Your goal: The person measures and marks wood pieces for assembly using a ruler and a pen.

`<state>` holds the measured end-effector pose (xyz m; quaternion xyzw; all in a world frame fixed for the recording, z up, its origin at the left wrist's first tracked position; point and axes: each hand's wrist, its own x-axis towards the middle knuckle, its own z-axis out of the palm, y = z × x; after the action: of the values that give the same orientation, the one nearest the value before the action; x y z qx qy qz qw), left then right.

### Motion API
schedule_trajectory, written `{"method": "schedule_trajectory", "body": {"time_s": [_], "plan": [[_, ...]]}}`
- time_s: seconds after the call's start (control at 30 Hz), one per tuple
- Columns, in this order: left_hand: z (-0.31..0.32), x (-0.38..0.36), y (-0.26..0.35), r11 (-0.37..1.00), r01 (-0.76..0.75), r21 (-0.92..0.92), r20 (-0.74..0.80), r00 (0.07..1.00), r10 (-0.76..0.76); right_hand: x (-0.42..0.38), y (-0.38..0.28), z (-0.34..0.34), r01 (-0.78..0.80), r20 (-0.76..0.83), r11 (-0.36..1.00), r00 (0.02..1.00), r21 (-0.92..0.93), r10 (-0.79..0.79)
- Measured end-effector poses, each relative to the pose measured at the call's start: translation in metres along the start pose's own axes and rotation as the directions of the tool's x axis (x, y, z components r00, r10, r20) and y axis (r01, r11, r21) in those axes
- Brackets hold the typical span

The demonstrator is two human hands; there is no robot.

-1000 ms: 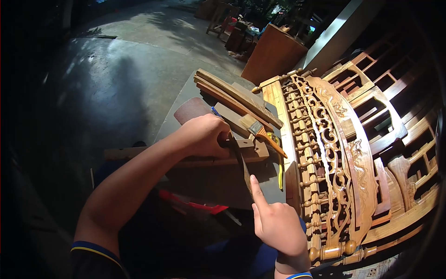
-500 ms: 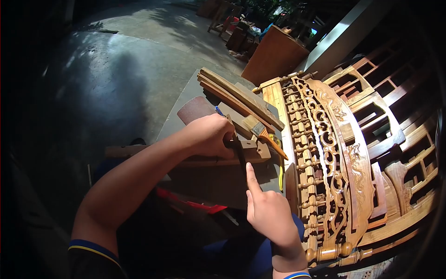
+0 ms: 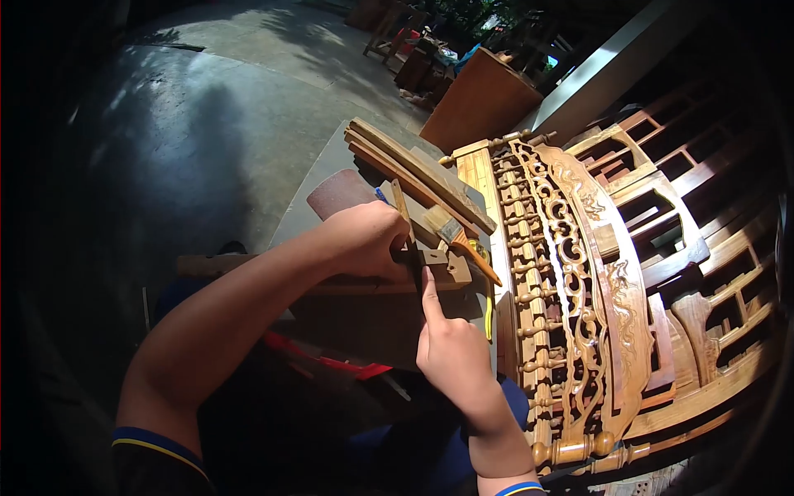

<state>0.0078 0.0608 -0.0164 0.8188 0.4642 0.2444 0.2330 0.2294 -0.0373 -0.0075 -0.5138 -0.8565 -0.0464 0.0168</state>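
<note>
My right hand (image 3: 455, 351) is closed at the lower end of a narrow dark tool (image 3: 419, 269), its index finger stretched along it. The tool lies across a light wood block (image 3: 435, 258) with a small hole. Just left of the block, my left hand (image 3: 380, 236) is closed, with bent fingers; what it grips is hidden beneath it. A thin wooden strip (image 3: 400, 201) stands out beside its knuckles. The block rests by a longer wood piece (image 3: 455, 274) on the grey work surface (image 3: 310, 194).
Brown sandpaper (image 3: 341, 193), long wood strips (image 3: 422, 178), a brush (image 3: 447, 223) and a yellow tool (image 3: 488, 318) lie around the hands. A carved wooden panel (image 3: 579, 248) and stacked frames (image 3: 678, 223) stand at the right.
My right hand and its index fingertip have moved up and left, closer to my left hand and over the block. The whole view has shifted slightly left.
</note>
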Motion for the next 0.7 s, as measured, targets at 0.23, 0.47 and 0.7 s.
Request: {"method": "schedule_trajectory", "body": {"time_s": [0.23, 0.47, 0.7], "plan": [[0.003, -0.008, -0.005, 0.999, -0.019, 0.043, -0.022, 1.000, 0.020, -0.026, 0.004, -0.025, 0.021, 0.088, 0.997, 0.996, 0.075, -0.027], [0.008, -0.002, -0.008, 0.995, -0.075, 0.069, -0.053, 0.995, 0.079, -0.015, -0.002, -0.009, -0.007, 0.051, 1.000, 0.999, 0.015, 0.007], [0.003, -0.002, -0.004, 0.997, -0.066, 0.051, -0.017, 0.998, 0.067, -0.020, -0.003, -0.018, 0.019, 0.079, 1.000, 0.997, 0.018, -0.020]]}}
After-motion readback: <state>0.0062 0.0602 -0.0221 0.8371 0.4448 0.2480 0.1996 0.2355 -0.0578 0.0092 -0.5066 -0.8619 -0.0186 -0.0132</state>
